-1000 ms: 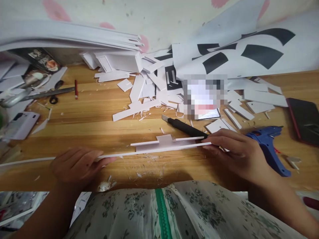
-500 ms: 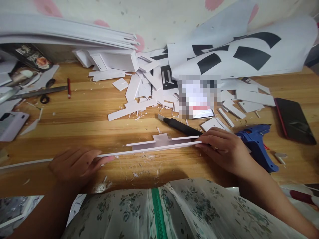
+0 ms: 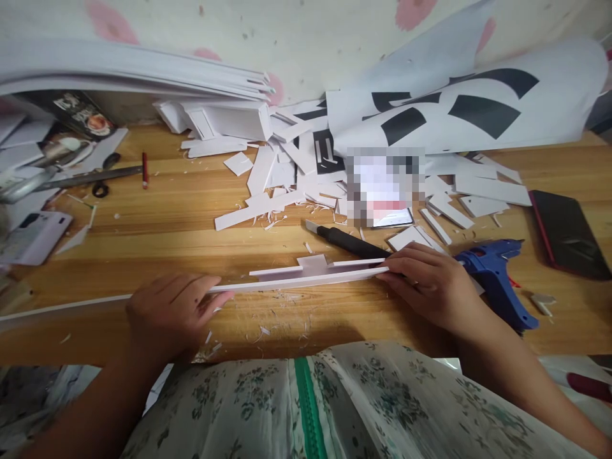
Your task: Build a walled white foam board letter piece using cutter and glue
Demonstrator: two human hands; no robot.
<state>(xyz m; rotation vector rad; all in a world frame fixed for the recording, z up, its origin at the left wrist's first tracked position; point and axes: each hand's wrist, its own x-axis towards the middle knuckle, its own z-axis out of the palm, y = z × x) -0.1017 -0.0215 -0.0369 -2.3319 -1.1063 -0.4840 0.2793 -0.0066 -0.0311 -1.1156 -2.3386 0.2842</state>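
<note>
A long, thin white foam board strip (image 3: 296, 281) stands on edge across the front of the table, running out past the left of the view. My left hand (image 3: 174, 309) pinches it left of the middle, thumb in front. At its right end my right hand (image 3: 425, 280) grips it between thumb and fingers. Right behind the strip lies a notched white board piece (image 3: 313, 262) with a raised edge; its right end reaches my right fingers, and whether it touches the strip all along I cannot tell. A black-handled craft knife (image 3: 349, 242) lies just beyond, its handle end hidden by my right hand.
A blue glue gun (image 3: 497, 274) lies right of my right hand, with a dark phone (image 3: 568, 233) farther right. White offcuts (image 3: 258, 210) and a lit phone (image 3: 392, 218) lie behind. Scissors (image 3: 95, 177) and a red pencil (image 3: 145, 171) are at left. Printed sheets (image 3: 449, 121) lean at the back.
My left hand has slid right along the strip, and the strip's left part sits slightly higher, closer against the notched piece. My right hand keeps its grip. The view has shifted slightly.
</note>
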